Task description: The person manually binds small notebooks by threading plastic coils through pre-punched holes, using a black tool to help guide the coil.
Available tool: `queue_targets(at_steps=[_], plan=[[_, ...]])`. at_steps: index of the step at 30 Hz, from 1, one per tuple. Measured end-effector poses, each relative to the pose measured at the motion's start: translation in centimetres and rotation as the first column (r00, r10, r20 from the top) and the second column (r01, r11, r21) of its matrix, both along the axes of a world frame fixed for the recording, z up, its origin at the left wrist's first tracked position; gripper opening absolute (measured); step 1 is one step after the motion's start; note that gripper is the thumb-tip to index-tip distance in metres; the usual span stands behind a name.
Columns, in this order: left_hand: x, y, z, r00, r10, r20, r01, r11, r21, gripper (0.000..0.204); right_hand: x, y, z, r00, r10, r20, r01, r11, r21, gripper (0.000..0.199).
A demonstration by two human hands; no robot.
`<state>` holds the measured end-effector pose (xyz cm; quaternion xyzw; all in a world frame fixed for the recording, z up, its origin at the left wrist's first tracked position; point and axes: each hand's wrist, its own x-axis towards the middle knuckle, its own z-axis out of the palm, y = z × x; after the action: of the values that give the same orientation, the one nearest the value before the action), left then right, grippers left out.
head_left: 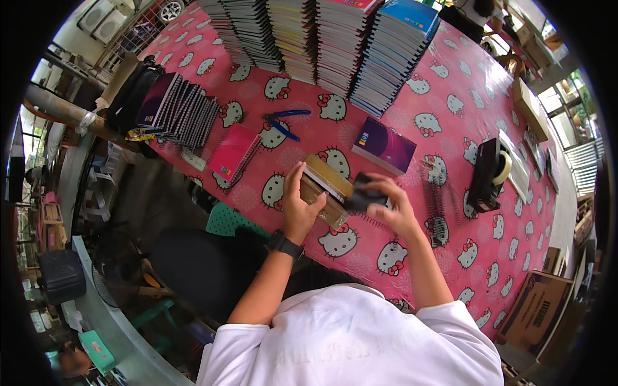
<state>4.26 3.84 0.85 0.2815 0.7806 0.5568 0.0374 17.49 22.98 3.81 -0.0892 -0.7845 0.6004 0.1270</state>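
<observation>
My left hand (302, 209) is closed around a tan and gold block (329, 172) with a pale strip along its middle, held at the table's near side. My thumb lies across its near end. In my right hand (394, 207) is a small black block (365, 192), blurred by motion, against or close to the tan block's right end. I cannot tell whether they touch. Just beyond lies a purple pad of sheets (385, 145). A thin spiral coil (373, 222) shows below my right hand.
Tall stacks of spiral notebooks (393, 55) stand at the back. To the left are a pink spiral notebook (234, 152), blue-handled cutters (288, 120) and a purple notebook pile (180, 112). Loose coils (443, 193) and a black tape dispenser (484, 177) lie right; a carton (535, 310) sits beside the table.
</observation>
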Motion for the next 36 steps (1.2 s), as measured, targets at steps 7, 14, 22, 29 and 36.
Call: queue_targets(at_steps=[7, 14, 22, 29, 36], plan=[[-0.5, -0.2, -0.4, 0.999, -0.032, 0.009, 0.032, 0.999, 0.021, 0.067, -2.0, 0.2, 0.2, 0.999, -0.006, 0.033, 0.0, 0.98, 0.201, 0.051], [-1.0, 0.1, -0.7, 0.999, -0.031, -0.012, 0.032, 0.995, 0.096, 0.069, -3.4, 0.1, 0.1, 0.994, -0.06, 0.086, 0.032, 0.952, 0.304, 0.053], [-1.1, 0.3, -1.6, 0.999, 0.014, -0.028, -0.011, 0.994, 0.109, 0.07, -5.3, -2.3, 2.6, 0.992, 0.12, 0.03, -0.124, 0.971, 0.205, 0.051], [-1.1, 0.3, -1.0, 1.0, -0.006, 0.003, 0.005, 0.994, 0.114, 0.067, -6.6, -2.6, 1.7, 0.999, 0.026, 0.039, -0.033, 0.98, 0.195, 0.054], [-1.1, -0.1, -1.1, 1.0, -0.023, -0.017, 0.025, 0.991, 0.129, 0.063, -6.5, -3.3, -0.2, 0.998, -0.014, 0.053, 0.011, 0.998, 0.061, 0.053]])
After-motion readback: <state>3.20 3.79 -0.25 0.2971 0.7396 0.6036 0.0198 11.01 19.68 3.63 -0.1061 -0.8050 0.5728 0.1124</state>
